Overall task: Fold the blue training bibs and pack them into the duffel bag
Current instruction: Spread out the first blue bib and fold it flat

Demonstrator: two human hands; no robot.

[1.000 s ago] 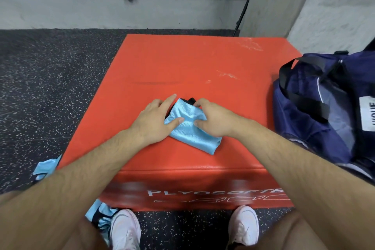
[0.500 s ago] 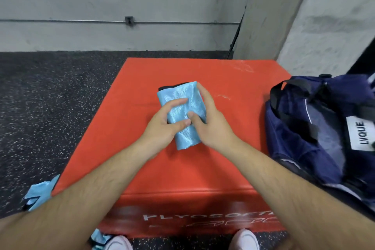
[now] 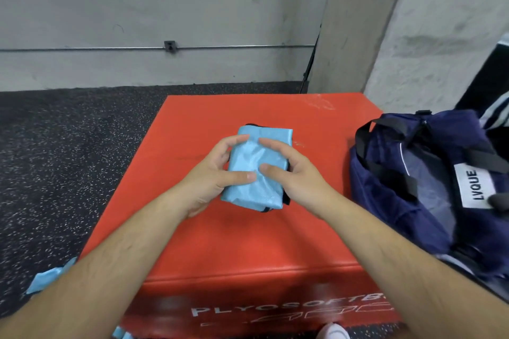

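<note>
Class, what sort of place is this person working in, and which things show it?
Probably a gym or training room: a red soft plyo box, speckled rubber flooring, and a blue training bib near a navy duffel bag.

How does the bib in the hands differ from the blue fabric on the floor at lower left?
The held bib is folded into a compact rectangle; the floor fabric lies loose and crumpled. The held bib is gripped by the left hand and right hand over the red box; the floor fabric lies untouched beside it, partly hidden behind the left forearm. Both are shiny light blue.
</note>
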